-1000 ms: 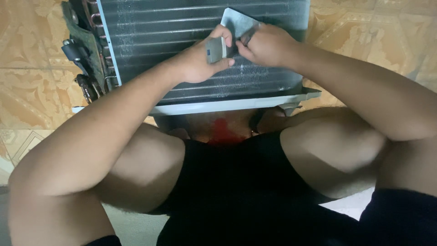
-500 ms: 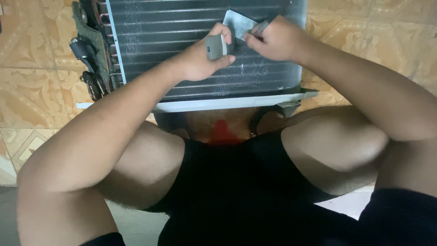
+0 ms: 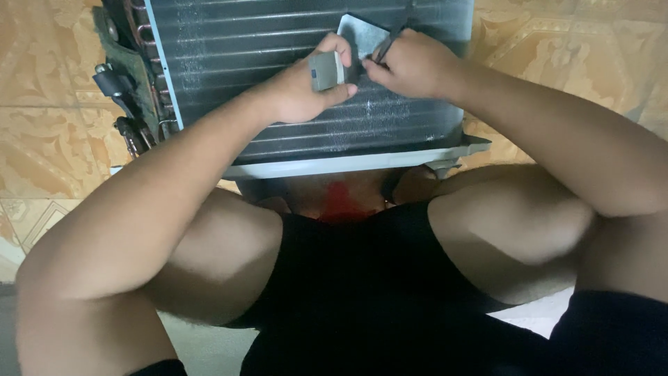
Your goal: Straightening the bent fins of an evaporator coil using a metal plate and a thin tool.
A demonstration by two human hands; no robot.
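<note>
Over finned coil (image 3: 278, 83) | left hand (image 3: 299, 90) grip closed on small grey block (image 3: 325, 71) | right hand (image 3: 414, 66) grip pinching thin dark tool (image 3: 387, 47)

We are resting both hands on the finned coil (image 3: 306, 76) lying on the tiled floor (image 3: 42, 139): left hand (image 3: 303, 90) left, right hand (image 3: 414, 66) just right. Pipes (image 3: 125, 90) are sitting at the coil's left; our knees are lying near.

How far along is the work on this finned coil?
Done: a pale patch lies on the finned coil, and scuffed fins show below the hands. In hand: the left hand holds a small grey block; the right hand pinches a thin dark tool. Left: the other fins show no marks.
</note>
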